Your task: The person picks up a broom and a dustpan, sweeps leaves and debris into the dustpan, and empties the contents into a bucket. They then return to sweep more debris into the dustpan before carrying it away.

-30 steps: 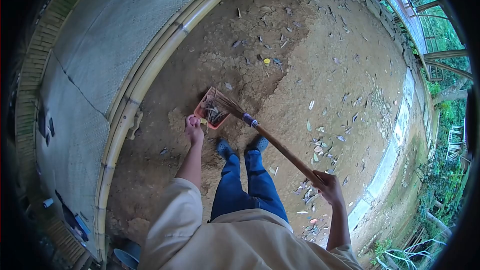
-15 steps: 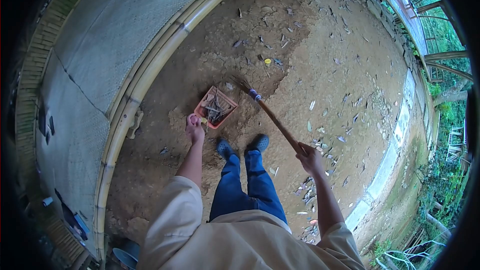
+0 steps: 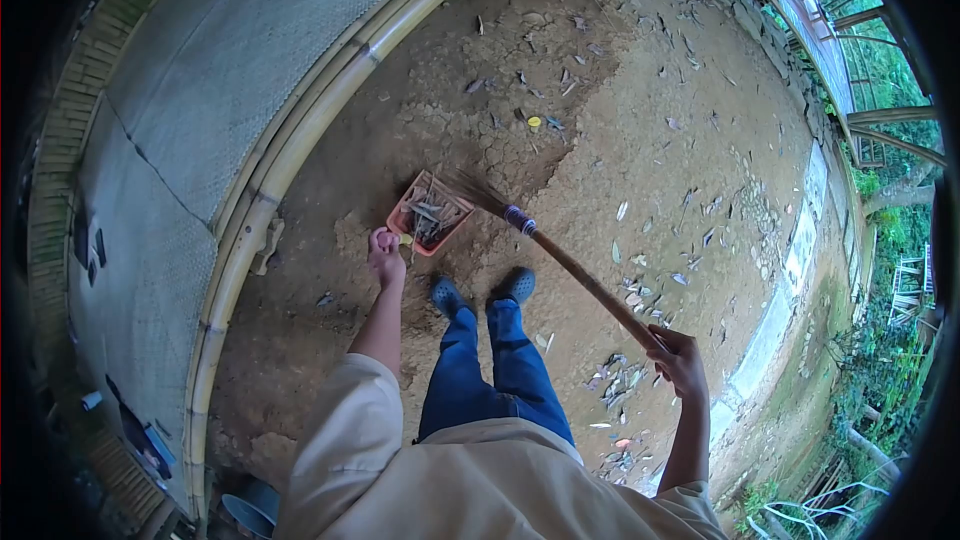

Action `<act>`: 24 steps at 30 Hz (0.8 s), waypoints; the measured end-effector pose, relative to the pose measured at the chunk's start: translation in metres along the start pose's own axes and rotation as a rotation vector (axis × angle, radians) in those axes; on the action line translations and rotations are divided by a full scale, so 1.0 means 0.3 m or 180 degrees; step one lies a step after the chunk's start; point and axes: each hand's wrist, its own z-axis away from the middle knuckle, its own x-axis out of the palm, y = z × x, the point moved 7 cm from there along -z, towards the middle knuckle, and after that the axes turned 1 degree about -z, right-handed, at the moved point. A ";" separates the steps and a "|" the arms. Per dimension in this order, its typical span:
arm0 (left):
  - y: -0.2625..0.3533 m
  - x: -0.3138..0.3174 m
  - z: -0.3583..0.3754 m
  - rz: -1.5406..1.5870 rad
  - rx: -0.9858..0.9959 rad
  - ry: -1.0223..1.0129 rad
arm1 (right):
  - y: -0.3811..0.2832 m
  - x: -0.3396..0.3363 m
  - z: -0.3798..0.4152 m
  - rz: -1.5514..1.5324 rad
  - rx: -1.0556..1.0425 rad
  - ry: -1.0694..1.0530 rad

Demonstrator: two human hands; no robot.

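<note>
My left hand [image 3: 385, 251] is closed round the handle of an orange dustpan [image 3: 453, 237], held low over the dirt ground in front of my feet. Dry leaves [image 3: 430, 212] and other litter are heaped inside the pan. On the right, my right hand [image 3: 680, 360] grips the end of the wooden stick of a broom [image 3: 585, 277]. A purple-and-white binding wraps the broom near its bristles. Those bristles [image 3: 480, 192] reach the dustpan's far right edge and overlap it in this view.
Bamboo poles [image 3: 262, 188] edge a woven-mat platform [image 3: 190, 90] on the left. Fallen leaves [image 3: 620, 380] are scattered to the right, and a yellow item [image 3: 534, 122] lies farther ahead. A pale stone strip [image 3: 770, 315] runs along the right. A bucket [image 3: 250, 512] stands at lower left.
My right hand has moved right and back towards me, and the broom has swung flatter with its bristles now at the dustpan. My left hand and the dustpan have barely shifted.
</note>
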 end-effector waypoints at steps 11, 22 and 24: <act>0.114 0.051 -0.011 -0.0342 0.0228 -0.0042 | 0.115 0.051 -0.057 -0.0366 -0.0167 0.0482; 0.283 0.262 -0.068 -0.0802 0.0450 -0.0083 | 0.152 -0.014 -0.157 -0.0659 -0.0079 0.0818; 0.284 0.328 -0.097 -0.0293 0.0370 -0.0174 | 0.125 -0.039 -0.198 -0.0605 -0.0026 0.0880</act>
